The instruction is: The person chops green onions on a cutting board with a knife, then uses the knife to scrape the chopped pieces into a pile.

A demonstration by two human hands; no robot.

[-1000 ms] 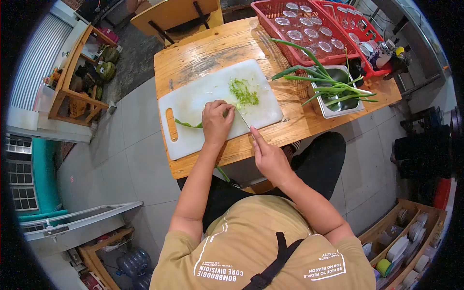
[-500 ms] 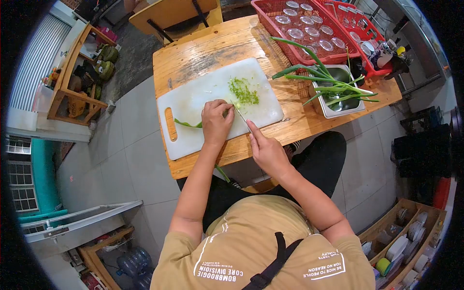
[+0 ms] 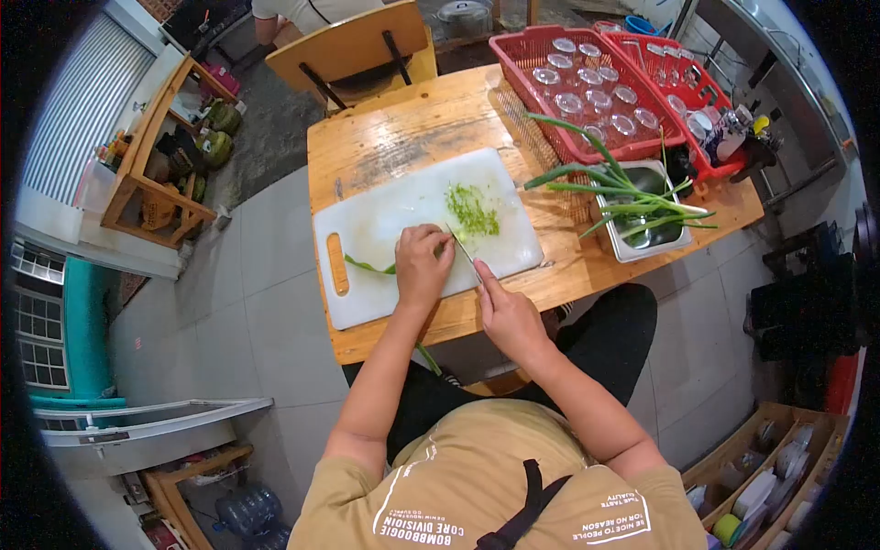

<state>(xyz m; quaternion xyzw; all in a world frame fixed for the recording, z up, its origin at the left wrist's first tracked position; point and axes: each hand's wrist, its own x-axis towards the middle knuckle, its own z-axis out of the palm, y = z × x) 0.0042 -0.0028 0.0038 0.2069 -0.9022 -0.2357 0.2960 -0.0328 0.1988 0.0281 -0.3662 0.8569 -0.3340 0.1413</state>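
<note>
On a white cutting board [image 3: 367, 215], my left hand [image 3: 423, 266] is closed on a green onion [image 3: 368, 267], whose leafy part sticks out to its left. My right hand [image 3: 513, 316] is wrapped round the handle of a small knife [image 3: 465, 248]. The blade points up and left, its tip close beside my left fingertips. A pile of chopped green onion [image 3: 473, 211] lies just beyond the knife. Another green stalk [image 3: 428, 358] hangs below the table's near edge, under my left forearm.
Whole green onions [image 3: 632, 197] lie across a metal container [image 3: 626, 251] on the right of the wooden table [image 3: 367, 137]. Behind stands a red basket [image 3: 522, 69] of upturned glasses, beside another red basket [image 3: 729, 170]. Beyond a wooden chair [image 3: 348, 55] is part of another person [image 3: 316, 11].
The camera view has shifted, so the table and board sit lower in the picture. The other person shows more now. Both hands keep nearly the same pose at the board.
</note>
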